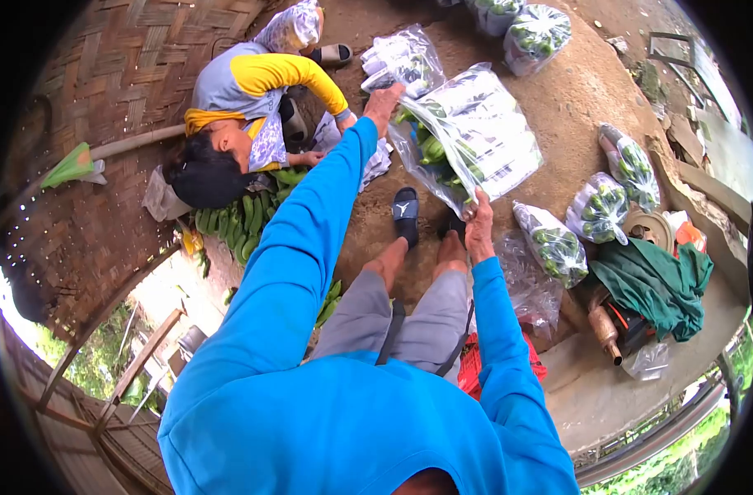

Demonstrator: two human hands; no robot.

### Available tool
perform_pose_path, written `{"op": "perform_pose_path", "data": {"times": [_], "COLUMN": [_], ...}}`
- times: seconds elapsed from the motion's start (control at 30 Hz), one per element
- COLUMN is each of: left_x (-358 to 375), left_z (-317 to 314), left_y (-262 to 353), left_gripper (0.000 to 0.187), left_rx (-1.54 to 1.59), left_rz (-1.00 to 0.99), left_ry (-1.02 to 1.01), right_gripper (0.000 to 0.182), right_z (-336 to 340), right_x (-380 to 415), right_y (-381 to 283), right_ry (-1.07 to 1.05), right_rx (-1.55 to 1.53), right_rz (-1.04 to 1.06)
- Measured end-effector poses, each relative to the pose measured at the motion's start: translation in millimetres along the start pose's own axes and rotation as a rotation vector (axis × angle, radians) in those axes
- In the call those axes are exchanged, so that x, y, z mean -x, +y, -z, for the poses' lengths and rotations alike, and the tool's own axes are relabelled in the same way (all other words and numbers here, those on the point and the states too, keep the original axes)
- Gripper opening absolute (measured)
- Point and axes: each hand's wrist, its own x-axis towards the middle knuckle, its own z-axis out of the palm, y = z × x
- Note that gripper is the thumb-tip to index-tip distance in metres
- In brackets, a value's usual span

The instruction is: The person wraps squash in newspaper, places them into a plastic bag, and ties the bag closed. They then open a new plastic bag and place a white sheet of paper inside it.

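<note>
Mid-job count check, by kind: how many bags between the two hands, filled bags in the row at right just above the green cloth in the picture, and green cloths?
Bag between left hand and right hand: 1
Filled bags in the row at right: 3
Green cloth: 1
Total: 5

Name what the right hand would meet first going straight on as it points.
Most likely the clear bag, whose near edge the right hand holds; exact depth is hard to judge.
</note>
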Motion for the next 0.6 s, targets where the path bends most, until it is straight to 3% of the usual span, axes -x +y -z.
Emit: {"op": "perform_pose_path", "data": {"times": [0.03, 0.07, 0.13, 0.17, 0.2, 0.27, 0.3, 0.33, 0.37, 0.4, 0.43, 0.5, 0.6], "left_x": [-3, -6, -3, -4, -11, -24, -30, -25, -20, -17, -16, -17, -30], "left_z": [10, 15, 24, 48, 54, 65, 67, 70, 62, 53, 52, 53, 55], "left_y": [-12, -24, -35, -41, -55, -85, -116, -115, -114, -108, -105, -109, -127], "left_gripper": [0.049, 0.049, 0.048, 0.065, 0.065, 0.061, 0.056, 0.044, 0.028, 0.044, 0.044, 0.048, 0.051], "left_rx": [-0.044, -0.033, -0.029, -0.518, -0.506, -0.676, -0.394, -0.446, -0.328, -0.211, -0.199, -0.122, -0.261], "left_rz": [-0.217, -0.209, -0.376, -0.323, -0.308, -0.562, -0.474, -0.55, -0.668, -0.785, -0.773, -0.327, -0.302], "left_ry": [-0.036, -0.035, -0.03, -0.225, -0.217, -0.257, -0.25, -0.274, -0.153, -0.025, -0.008, -0.041, -0.074], "right_gripper": [0.025, 0.025, 0.026, 0.021, 0.021, 0.03, 0.023, 0.023, 0.02, 0.017, 0.012, 0.015, 0.022], "right_z": [-5, -7, -1, 0, 1, 0, -3, -12, -20, -29, -23, -17, -18], "right_x": [-4, -10, -28, -35, -37, -41, -40, -30, -20, -16, -21, -26, -23], "right_y": [7, 13, 40, 51, 58, 71, 82, 76, 67, 61, 65, 72, 73], "right_ry": [-0.006, -0.001, -0.085, -0.086, -0.09, -0.112, -0.062, -0.072, -0.08, -0.085, -0.12, -0.132, -0.141], "right_rx": [0.045, 0.057, 0.348, 0.468, 0.484, 0.724, 0.796, 0.817, 0.684, 0.551, 0.619, 0.658, 0.74], "right_rz": [0.004, 0.0, 0.021, 0.08, 0.067, 0.009, 0.097, 0.083, 0.015, -0.049, -0.051, -0.046, -0.023]}}
